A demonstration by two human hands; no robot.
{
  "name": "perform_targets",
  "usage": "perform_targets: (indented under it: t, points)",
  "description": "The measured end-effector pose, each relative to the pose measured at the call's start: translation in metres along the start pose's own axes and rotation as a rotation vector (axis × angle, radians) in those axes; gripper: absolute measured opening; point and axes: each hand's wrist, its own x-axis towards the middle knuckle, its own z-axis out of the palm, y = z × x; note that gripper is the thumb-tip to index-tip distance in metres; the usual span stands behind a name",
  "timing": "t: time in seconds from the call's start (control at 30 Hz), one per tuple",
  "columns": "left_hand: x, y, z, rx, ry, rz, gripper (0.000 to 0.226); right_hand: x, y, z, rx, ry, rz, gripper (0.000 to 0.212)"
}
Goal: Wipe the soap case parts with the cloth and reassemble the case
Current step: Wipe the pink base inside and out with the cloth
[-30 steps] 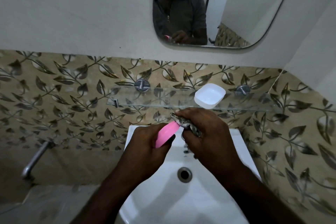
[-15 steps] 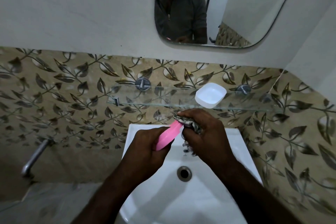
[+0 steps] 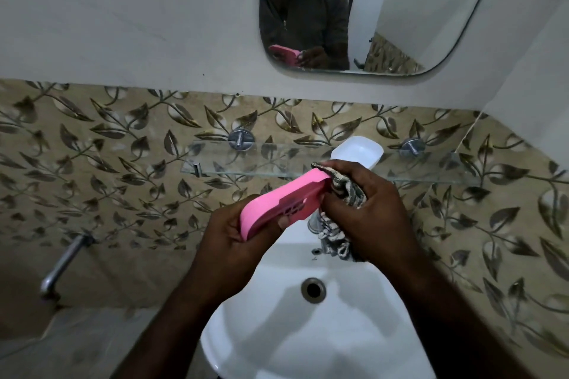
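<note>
The pink soap case part (image 3: 281,204), gripped over the sink (image 3: 277,344) by the left hand (image 3: 237,240), has been tilted flatter; its far end is wiped with the cloth (image 3: 345,191) clutched in the right hand (image 3: 369,212), so wiping continues.

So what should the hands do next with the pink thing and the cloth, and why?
Probably slide the cloth along the pink case part toward the left hand. The right hand presses the cloth only on its far end, and the white part waits on the glass shelf.
</note>
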Motion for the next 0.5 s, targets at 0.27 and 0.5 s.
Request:
perform_targets:
  t: [0.27,0.5]
  points:
    - [0.006,0.0,-0.01,0.101,-0.121,-0.118,0.008,-0.003,0.011,0.0,0.08,-0.022,0.071,0.03]
    - [0.001,-0.002,-0.019,0.093,-0.457,-0.264,0.023,-0.009,0.012,0.01,-0.287,0.112,-0.066,0.033]
